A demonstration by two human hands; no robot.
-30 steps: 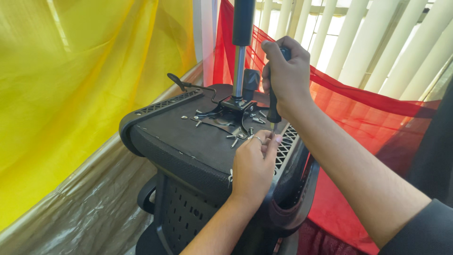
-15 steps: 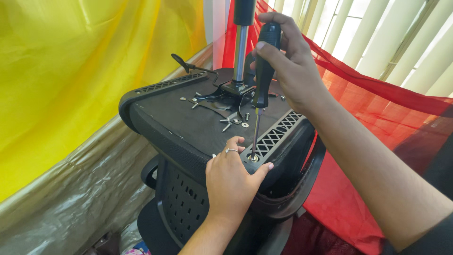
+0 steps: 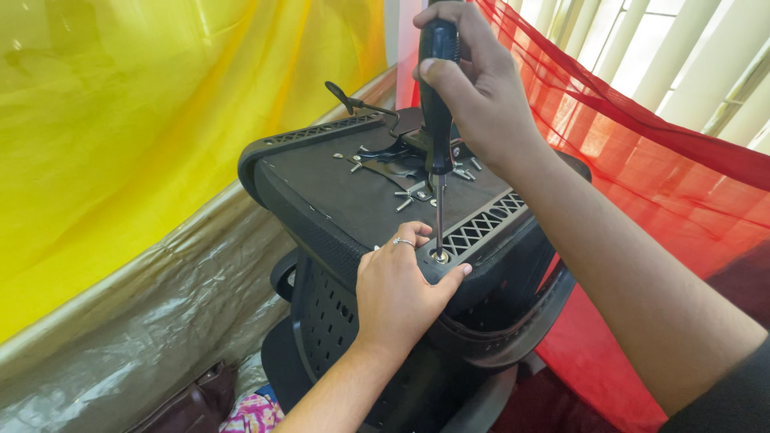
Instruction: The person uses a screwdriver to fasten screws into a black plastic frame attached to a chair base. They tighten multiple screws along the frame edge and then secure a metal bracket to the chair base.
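An upturned black office chair shows its seat underside [image 3: 337,188] to me. My right hand [image 3: 481,96] grips the black handle of a screwdriver [image 3: 437,120], held upright, its tip in a screw with washer [image 3: 439,256] at the seat's near corner. My left hand [image 3: 401,293], with a ring on one finger, rests flat on that corner, thumb and fingers either side of the screw. Loose screws [image 3: 405,200] lie scattered on the underside near the metal seat mechanism [image 3: 393,160].
A black lever [image 3: 345,96] sticks up at the far side of the seat. Yellow fabric [image 3: 120,120] hangs on the left above a silver plastic sheet [image 3: 144,321]. Red netting [image 3: 642,160] drapes on the right. A brown bag [image 3: 192,405] lies on the floor.
My right hand has brought the screwdriver from the middle of the seat to the near corner and set its tip in the screw. My left hand slid to that corner.
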